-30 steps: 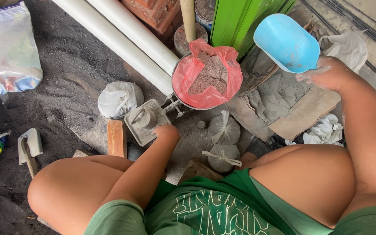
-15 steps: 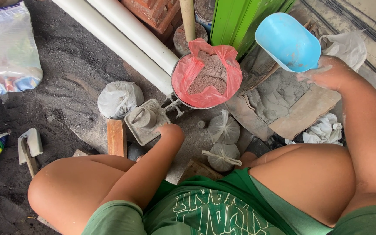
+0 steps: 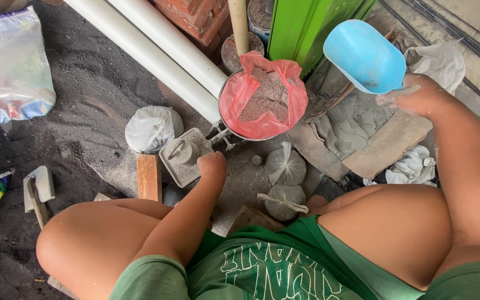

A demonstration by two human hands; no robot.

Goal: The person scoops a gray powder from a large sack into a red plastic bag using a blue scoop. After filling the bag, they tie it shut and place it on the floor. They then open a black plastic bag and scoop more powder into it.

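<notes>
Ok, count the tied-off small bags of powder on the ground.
3. One white bag sits left of the scale weight; two grey bags lie below the red-lined pan, one nearer the knees. More may be hidden behind the legs.

Ground (image 3: 84, 111): lying covered in dark grey sand.
Lying on it: two white pipes (image 3: 156, 50), a tied white bag (image 3: 152, 129), two small knotted bags (image 3: 284, 180), a wooden block (image 3: 149, 176), torn cardboard (image 3: 387, 145).
</notes>
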